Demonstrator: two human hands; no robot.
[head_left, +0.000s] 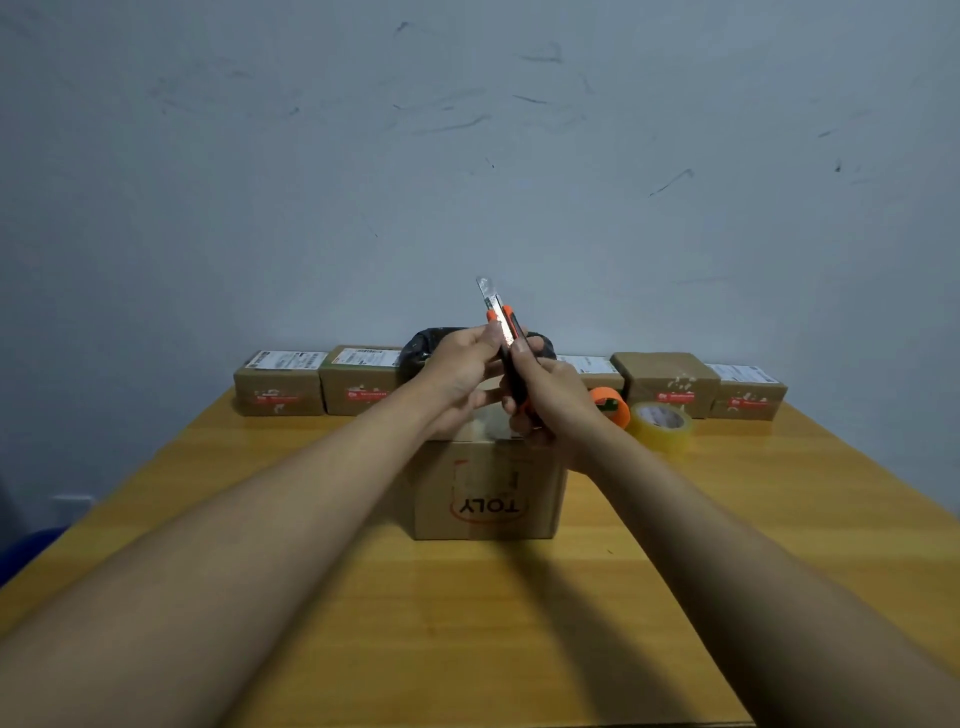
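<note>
R hand (550, 410) grips box cutter (505, 325) above box (485, 499), L hand (457, 376) pinches its top.

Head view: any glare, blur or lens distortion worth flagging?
Head view: glare on the blade of the utility knife, held by the left hand and right hand; soft sheen on the table; forearm shadows lie on the tabletop; wide-angle stretch splays the table edges and forearms; overall soft, so back-row boxes have unreadable labels, though TOLY on the near box reads.
</note>
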